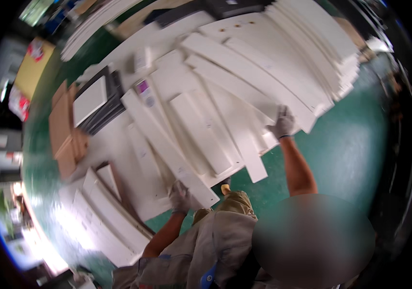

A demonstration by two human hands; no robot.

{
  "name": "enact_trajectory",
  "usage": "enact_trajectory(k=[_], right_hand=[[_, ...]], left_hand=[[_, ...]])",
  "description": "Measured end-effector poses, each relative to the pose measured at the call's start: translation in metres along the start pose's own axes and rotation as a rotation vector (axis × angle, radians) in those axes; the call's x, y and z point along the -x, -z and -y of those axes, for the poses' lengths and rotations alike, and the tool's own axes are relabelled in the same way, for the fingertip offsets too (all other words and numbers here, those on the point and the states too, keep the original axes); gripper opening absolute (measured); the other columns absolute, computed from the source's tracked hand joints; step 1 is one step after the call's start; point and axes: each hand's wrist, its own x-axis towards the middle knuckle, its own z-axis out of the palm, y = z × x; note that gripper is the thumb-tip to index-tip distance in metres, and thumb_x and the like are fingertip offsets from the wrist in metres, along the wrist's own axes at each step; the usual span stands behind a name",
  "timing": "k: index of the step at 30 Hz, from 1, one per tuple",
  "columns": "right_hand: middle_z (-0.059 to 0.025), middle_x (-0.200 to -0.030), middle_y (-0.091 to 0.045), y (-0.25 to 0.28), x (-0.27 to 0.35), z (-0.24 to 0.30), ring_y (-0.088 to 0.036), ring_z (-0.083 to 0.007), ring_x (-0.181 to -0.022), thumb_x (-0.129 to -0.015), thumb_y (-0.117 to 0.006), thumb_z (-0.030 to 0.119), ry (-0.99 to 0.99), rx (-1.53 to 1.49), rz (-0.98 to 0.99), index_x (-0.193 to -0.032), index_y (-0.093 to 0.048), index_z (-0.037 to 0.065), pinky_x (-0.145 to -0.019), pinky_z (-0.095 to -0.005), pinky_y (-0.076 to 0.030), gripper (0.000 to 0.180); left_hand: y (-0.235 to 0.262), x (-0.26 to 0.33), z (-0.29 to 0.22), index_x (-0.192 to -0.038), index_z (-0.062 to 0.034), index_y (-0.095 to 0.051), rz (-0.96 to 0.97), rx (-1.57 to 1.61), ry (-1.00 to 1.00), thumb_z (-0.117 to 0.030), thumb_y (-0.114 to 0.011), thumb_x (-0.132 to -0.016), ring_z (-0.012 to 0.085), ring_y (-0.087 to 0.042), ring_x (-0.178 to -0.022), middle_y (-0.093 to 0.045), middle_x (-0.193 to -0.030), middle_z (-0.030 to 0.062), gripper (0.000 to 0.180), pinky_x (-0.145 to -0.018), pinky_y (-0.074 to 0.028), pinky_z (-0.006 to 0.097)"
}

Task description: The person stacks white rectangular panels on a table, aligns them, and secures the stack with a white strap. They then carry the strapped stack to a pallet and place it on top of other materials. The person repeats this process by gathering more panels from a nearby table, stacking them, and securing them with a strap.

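Observation:
Both of my hands wear pale gloves. My left hand (179, 196) is at the near end of a long white board (160, 135), against its left edge; blur hides how its fingers lie. Farther right, my right hand (282, 124) has its fingers stretched out and apart over the near end of another white board (235, 83). Between the hands lie more white boards, among them a wide one (203, 132) with small dark marks. A narrow strip (255, 166) juts past the stack's near edge.
Stacked white panels (307, 43) stand at the far right. On the left lie dark grey panels (102, 106), brown boards (64, 130) and curved white pieces (105, 216). A small white box (142, 59) sits farther back. Green floor (345, 139) borders the stack on the right.

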Motion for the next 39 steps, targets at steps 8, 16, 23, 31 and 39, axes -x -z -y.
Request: enact_trajectory(k=[8,16,23,31,39], right_hand=[[-0.0215,-0.13,-0.06,0.042,-0.003,0.048,-0.061,-0.0357,-0.118,-0.066,-0.089,0.043,0.057,-0.04,0.352,-0.13,-0.059,-0.001,-0.102,-0.0443,-0.051,0.082],[-0.0253,-0.115,-0.064,0.04,0.117,0.132,-0.063,-0.041,-0.11,-0.068,-0.088,0.038,-0.08,-0.849,0.503,-0.122,-0.056,-0.007,-0.096,-0.0462,-0.052,0.077],[-0.0239,-0.13,-0.057,0.015,0.203,0.183,-0.06,-0.0428,-0.117,-0.066,-0.086,0.039,-0.052,-0.726,0.372,-0.135,-0.05,0.001,-0.1,-0.0513,-0.051,0.087],[-0.0265,-0.145,-0.049,0.03,0.188,0.187,-0.053,-0.0445,-0.129,-0.075,-0.082,0.041,0.032,-0.446,0.473,-0.149,-0.041,0.0,-0.108,-0.0511,-0.047,0.094],[-0.0256,-0.163,-0.033,0.031,0.217,0.206,-0.03,-0.0417,-0.151,-0.082,-0.079,0.041,0.467,-0.398,0.24,-0.157,-0.032,-0.001,-0.125,-0.0519,-0.022,0.098]], left_hand=[[-0.012,-0.018,-0.036,-0.156,-0.0044,-0.028,0.099,0.159,0.594,-0.032,-0.072,-0.085,0.0475,-0.051,-0.132,-0.047,-0.147,0.0302,0.088,-0.11,-0.044,0.053],[0.003,-0.043,-0.093,-0.163,0.0034,-0.003,0.222,0.109,0.781,-0.052,-0.086,-0.07,0.0417,-0.029,-0.153,-0.025,-0.164,0.0292,0.136,-0.124,-0.032,0.047],[0.01,-0.026,-0.053,-0.162,0.0053,0.002,0.213,0.156,0.684,-0.037,-0.086,-0.07,0.0459,-0.041,-0.144,-0.028,-0.161,0.0314,0.134,-0.118,-0.04,0.049],[0.021,-0.002,-0.025,-0.162,0.0017,-0.01,0.239,0.413,0.582,-0.04,-0.08,-0.079,0.0441,-0.06,-0.126,-0.053,-0.142,0.0331,0.117,-0.109,-0.048,0.047],[0.02,0.086,0.014,-0.151,0.0029,-0.042,0.061,0.465,0.55,-0.039,-0.075,-0.085,0.0414,-0.063,-0.124,-0.063,-0.135,0.0272,0.085,-0.106,-0.05,0.046]])
